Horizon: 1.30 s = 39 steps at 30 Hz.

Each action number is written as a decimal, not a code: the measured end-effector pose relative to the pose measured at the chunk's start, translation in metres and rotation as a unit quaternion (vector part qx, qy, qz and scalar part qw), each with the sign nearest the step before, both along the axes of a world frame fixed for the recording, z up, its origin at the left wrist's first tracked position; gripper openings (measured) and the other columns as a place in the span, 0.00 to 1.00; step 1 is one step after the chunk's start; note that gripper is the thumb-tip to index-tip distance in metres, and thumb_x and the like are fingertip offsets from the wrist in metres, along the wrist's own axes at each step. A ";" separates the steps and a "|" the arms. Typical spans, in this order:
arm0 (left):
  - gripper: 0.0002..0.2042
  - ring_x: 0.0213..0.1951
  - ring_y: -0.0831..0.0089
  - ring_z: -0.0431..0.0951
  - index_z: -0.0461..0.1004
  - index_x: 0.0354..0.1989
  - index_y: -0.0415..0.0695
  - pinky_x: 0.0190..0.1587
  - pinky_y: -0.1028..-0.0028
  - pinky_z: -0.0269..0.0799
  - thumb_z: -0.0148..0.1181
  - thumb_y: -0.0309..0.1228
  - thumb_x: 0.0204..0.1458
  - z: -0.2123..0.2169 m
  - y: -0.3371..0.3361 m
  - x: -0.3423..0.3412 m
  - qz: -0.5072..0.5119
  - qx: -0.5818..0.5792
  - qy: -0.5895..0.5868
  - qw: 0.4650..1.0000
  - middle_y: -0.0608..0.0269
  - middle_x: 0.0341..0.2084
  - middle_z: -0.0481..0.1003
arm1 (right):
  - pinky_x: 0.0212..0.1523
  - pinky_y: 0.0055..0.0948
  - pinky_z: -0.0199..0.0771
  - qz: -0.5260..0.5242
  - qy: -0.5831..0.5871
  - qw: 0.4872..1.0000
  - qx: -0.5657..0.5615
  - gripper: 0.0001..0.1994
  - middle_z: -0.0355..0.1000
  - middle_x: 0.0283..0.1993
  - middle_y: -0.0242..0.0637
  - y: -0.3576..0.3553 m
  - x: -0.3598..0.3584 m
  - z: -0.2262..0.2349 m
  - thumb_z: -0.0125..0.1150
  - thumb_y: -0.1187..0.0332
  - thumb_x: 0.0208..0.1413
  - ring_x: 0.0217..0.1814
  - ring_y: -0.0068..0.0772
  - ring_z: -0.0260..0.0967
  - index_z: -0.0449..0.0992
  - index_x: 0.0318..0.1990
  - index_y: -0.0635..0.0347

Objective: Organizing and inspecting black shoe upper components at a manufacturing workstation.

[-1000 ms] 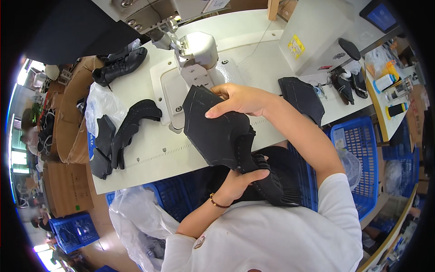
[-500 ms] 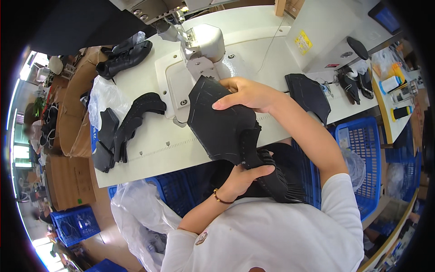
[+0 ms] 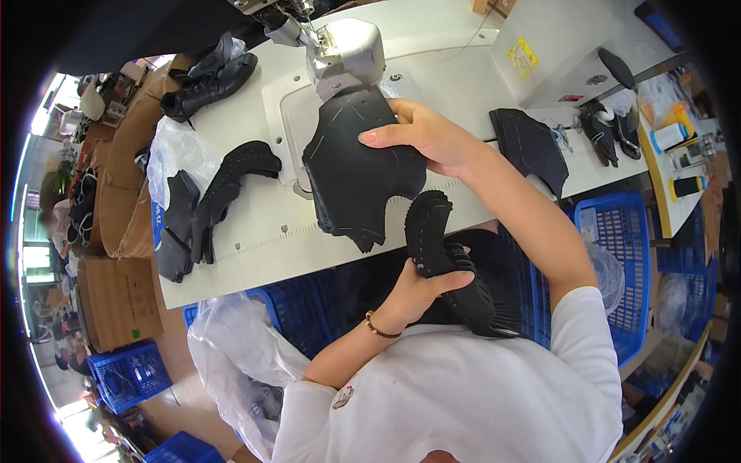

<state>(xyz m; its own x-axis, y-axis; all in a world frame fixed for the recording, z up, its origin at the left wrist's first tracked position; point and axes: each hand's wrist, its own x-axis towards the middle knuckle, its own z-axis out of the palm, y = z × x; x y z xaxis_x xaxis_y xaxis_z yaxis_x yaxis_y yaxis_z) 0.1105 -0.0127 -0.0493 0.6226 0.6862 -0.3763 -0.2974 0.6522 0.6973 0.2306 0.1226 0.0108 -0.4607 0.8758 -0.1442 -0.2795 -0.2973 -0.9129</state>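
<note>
My right hand (image 3: 413, 139) grips a stack of black shoe-upper pieces (image 3: 359, 170), thumb on top, over the white table in front of the sewing machine (image 3: 343, 58). Curved black pieces with punched edges (image 3: 455, 270) fan out in a thick bundle in my left hand (image 3: 421, 289). That hand is closed round them near my lap, below the table's front edge. A small gap separates the two bundles. The fingers under each bundle are partly hidden.
More black cut pieces (image 3: 197, 212) lie on the table at left, beside a clear plastic bag (image 3: 174, 158) and black shoes (image 3: 212, 89). At right are another black stack (image 3: 529, 150), a blue basket (image 3: 614, 270) and thread spools (image 3: 687, 187).
The flat stack in my right hand has moved up and left, away from the curved bundle it overlapped. My left hand stays near my lap with the curved pieces.
</note>
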 end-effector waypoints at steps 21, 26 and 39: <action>0.23 0.35 0.77 0.71 0.65 0.45 0.36 0.39 0.78 0.69 0.65 0.24 0.38 -0.005 -0.011 0.000 0.000 -0.003 0.001 1.000 0.63 0.33 0.70 | 0.46 0.24 0.67 0.013 0.017 1.000 0.002 0.26 0.68 0.43 0.43 -0.004 -0.007 -0.010 0.63 0.69 0.43 0.43 0.28 0.68 0.61 0.49 0.74; 0.24 0.36 0.76 0.72 0.62 0.47 0.36 0.38 0.76 0.71 0.63 0.25 0.40 0.002 -0.014 0.003 -0.049 -0.111 0.007 0.993 0.64 0.33 0.69 | 0.47 0.29 0.65 -0.039 -0.295 0.941 0.159 0.30 0.67 0.44 0.49 0.004 -0.014 -0.055 0.64 0.62 0.41 0.45 0.39 0.67 0.61 0.48 0.76; 0.24 0.37 0.76 0.71 0.62 0.47 0.36 0.39 0.76 0.71 0.64 0.26 0.40 -0.006 -0.014 0.002 -0.046 -0.084 0.014 0.995 0.63 0.34 0.69 | 0.28 0.23 0.65 -0.015 -0.345 0.920 0.186 0.21 0.69 0.26 0.35 0.006 0.000 -0.057 0.63 0.59 0.43 0.27 0.23 0.65 0.69 0.35 0.71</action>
<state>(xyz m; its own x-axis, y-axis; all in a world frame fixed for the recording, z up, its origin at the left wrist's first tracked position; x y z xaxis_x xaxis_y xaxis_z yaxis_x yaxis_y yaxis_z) 0.1129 -0.0264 -0.0550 0.6676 0.5530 -0.4985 -0.2129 0.7834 0.5840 0.2310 0.1290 -0.0467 -0.3475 0.9342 -0.0810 0.4019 0.0703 -0.9130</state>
